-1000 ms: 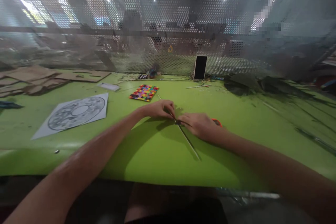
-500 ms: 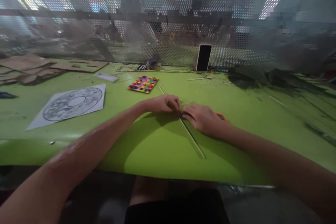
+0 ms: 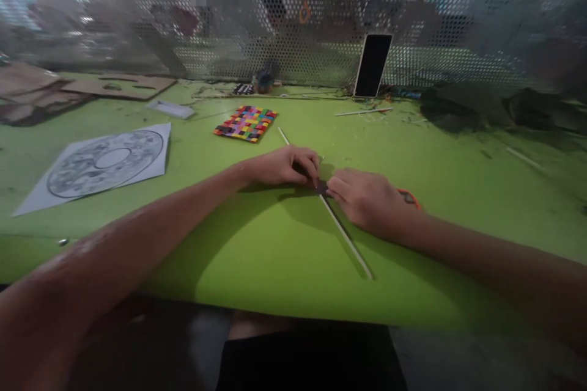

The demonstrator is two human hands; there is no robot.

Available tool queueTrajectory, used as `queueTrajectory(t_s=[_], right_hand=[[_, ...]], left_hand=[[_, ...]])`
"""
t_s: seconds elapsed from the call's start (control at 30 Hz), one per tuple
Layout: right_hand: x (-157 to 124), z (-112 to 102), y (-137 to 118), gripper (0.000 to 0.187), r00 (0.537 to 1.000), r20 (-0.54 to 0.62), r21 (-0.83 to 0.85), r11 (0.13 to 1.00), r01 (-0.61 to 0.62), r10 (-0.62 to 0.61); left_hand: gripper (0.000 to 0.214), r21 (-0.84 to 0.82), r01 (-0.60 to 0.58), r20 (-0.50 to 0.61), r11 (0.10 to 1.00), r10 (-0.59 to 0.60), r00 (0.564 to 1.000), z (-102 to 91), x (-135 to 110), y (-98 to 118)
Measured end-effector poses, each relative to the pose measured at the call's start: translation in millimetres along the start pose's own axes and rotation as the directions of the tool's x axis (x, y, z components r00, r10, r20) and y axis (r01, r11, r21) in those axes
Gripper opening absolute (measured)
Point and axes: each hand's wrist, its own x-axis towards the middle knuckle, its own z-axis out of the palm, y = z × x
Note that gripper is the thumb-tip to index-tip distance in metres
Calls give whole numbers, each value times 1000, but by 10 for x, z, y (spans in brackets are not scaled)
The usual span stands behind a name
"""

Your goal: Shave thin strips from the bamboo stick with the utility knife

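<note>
A thin pale stick lies slantwise on the green table, passing under my hands. A small dark flat piece crosses it near its middle; it looks like a strip, but its ends are covered by my fingers. From the left, my left hand pinches this piece at the stick with thumb and fingertips. My right hand has its fingers closed on the piece's right end. Behind the right hand, an orange-handled pair of scissors is mostly hidden.
A colourful woven square lies beyond my left hand. Further left are a printed ring-pattern sheet, a shallow white tray and brown cardboard. A phone leans on the perforated metal screen; dark leaves lie right.
The view has dipped slightly, so the table things sit higher. My hands have parted a little, and more of the dark piece shows between them.
</note>
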Motion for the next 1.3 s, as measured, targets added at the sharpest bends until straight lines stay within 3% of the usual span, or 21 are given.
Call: queueTrajectory(t_s=[0.23,0.7,1.3], right_hand=[[16,-25,3,25,994,58,-60,994,91,-88],[17,-96,-9,26,975,206,-55,994,97,-84],[16,-152,-42,27,971,224,-44,995,93,-80]], left_hand=[[11,35,32,-1,999,-32,999,-4,-10,50],[8,32,56,-17,998,-55,998,0,-4,83],[8,28,51,-20,998,-51,999,-1,-14,79]])
